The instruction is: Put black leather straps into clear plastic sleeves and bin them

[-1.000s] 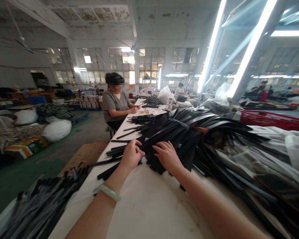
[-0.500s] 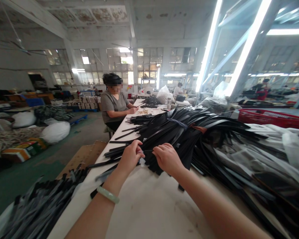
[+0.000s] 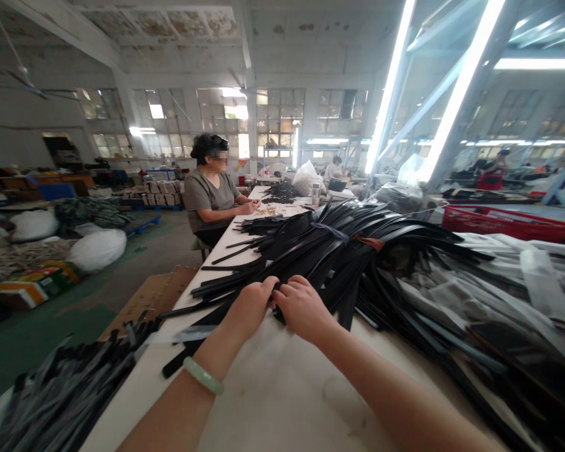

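Note:
My left hand has its fingers closed at the near end of the black strips, with a green bangle round the wrist. Against its fingertips, my right hand is curled shut on a black strip end, which mostly lies hidden under the fingers. What the left fingers pinch is too small to make out. The big bundle of strips spreads over the white table, bound by a purple tie and a brown one.
A seated person works at the table's left side. Dark strips are heaped low on the left, near flattened cardboard. A red crate stands at the right, behind white plastic wrapping.
My hands have come together, closing the gap between their fingertips. The strip end that showed between them is now mostly covered. The view has shifted slightly.

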The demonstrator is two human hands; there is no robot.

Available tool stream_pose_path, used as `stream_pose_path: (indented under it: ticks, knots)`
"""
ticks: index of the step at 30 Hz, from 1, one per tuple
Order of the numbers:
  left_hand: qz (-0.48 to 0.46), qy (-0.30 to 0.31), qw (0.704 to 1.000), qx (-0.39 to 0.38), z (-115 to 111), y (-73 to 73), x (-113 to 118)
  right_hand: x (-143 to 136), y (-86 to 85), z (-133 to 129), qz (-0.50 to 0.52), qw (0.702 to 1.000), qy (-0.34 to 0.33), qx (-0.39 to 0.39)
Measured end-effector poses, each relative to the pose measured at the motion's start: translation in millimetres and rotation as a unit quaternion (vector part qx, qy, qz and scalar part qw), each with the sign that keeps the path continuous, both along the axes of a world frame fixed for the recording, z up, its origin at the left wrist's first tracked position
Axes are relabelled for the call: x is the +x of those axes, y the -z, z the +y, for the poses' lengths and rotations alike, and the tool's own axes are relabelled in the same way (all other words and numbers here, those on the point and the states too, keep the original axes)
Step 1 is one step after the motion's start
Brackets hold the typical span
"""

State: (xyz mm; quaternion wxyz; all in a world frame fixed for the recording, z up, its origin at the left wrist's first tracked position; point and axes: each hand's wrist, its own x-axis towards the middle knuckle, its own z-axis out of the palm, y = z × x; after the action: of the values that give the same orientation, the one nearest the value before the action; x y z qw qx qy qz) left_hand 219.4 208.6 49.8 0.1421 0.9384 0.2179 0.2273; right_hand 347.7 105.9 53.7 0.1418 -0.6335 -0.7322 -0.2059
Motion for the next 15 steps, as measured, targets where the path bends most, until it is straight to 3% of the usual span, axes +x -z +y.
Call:
stream_pose_path:
  ticks: [7, 11, 15]
  knots:
    - [-0.037, 0.004, 0.997, -0.067, 9.8, 4.0, -5.8, 11.2, 10.5, 4.4, 0.023, 0.999, 0.035, 0.002]
    - [0.030, -0.039, 0.997, -0.053, 19.7, 6.0, -11.4, 16.5, 15.2, 5.5, 0.032, 0.999, 0.035, 0.000]
    - [0.060, -0.035, 0.995, -0.070, 25.9, 7.9, -12.7, 16.9, 16.7, 5.1, 0.039, 0.999, 0.032, -0.006]
